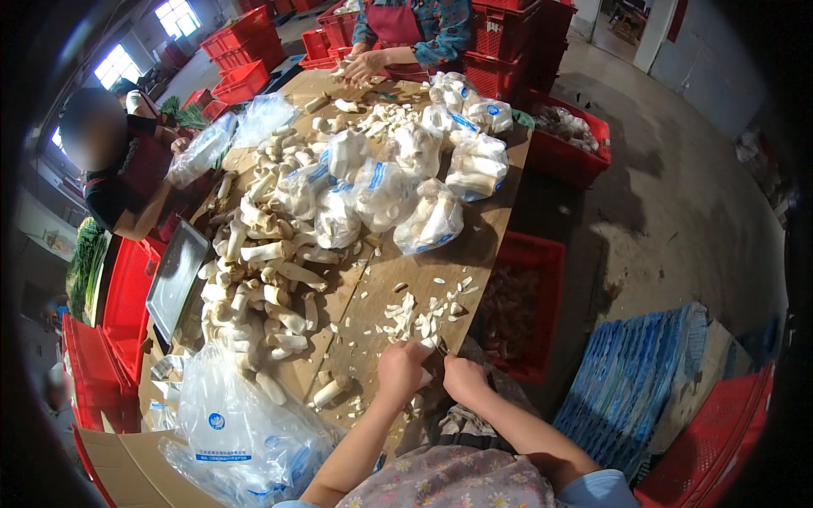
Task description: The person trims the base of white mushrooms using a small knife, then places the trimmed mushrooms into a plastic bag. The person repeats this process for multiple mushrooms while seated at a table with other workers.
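At the near edge of the wooden table (373, 292), my left hand (401, 371) is closed around a pale king oyster mushroom (424, 379), mostly hidden by the fingers. Just to its right, my right hand (466, 378) is closed, with a thin dark blade, apparently of a small knife (441, 345), showing past the fingers. White mushroom trimmings (415, 317) lie scattered just beyond both hands. A large heap of whole king oyster mushrooms (262, 271) covers the left part of the table. A few loose stems (332, 391) lie left of my left hand.
Filled clear bags of mushrooms (381, 195) stand mid-table. An open plastic bag (224, 423) and a metal tray (178, 279) lie at left. Red crates (542, 305) flank the right edge, near blue slatted stacks (627, 381). Co-workers stand at the far end (406, 38) and left (140, 161).
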`<state>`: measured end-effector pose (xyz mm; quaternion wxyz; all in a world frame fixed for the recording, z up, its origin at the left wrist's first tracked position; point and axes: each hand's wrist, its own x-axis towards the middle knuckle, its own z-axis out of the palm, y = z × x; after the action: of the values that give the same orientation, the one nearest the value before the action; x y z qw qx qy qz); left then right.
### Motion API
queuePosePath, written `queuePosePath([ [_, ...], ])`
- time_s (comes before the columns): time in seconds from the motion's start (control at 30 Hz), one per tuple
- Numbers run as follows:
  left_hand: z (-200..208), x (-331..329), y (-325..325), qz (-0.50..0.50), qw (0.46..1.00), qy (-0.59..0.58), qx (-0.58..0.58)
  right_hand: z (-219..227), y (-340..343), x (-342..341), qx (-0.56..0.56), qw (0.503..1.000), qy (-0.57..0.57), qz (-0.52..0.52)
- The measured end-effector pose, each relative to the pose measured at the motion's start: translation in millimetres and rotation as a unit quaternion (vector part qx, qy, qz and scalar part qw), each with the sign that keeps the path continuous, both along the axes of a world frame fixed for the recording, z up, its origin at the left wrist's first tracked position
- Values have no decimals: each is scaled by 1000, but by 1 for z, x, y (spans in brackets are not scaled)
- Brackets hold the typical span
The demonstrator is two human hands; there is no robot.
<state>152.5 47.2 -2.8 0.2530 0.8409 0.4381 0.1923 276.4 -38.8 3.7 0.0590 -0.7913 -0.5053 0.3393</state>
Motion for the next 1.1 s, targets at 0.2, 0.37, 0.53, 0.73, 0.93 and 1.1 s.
queuePosePath([
  [0.2, 17, -9, 11, 45, 984, -1, -170, -3, -17, 9, -30, 999, -15, 2],
  [0.37, 5, -41, 30, 126, 793, -297, -517, 4, -28, 12, 17, 1000, -4, 12],
  [0.53, 33, -44, 25, 90, 724, -337, -595, 32, -12, 7, 312, 949, -37, -17],
  [0.73, 58, -28, 4, 58, 734, -321, -596, 51, -3, 1, 369, 916, -152, 39],
  [0.93, 72, -31, -8, 57, 750, -305, -584, 17, -5, 18, 258, 945, -201, -27],
  [1.1, 90, -28, -7, 125, 682, -344, -633, 33, -8, 13, 335, 930, -148, -26],
])
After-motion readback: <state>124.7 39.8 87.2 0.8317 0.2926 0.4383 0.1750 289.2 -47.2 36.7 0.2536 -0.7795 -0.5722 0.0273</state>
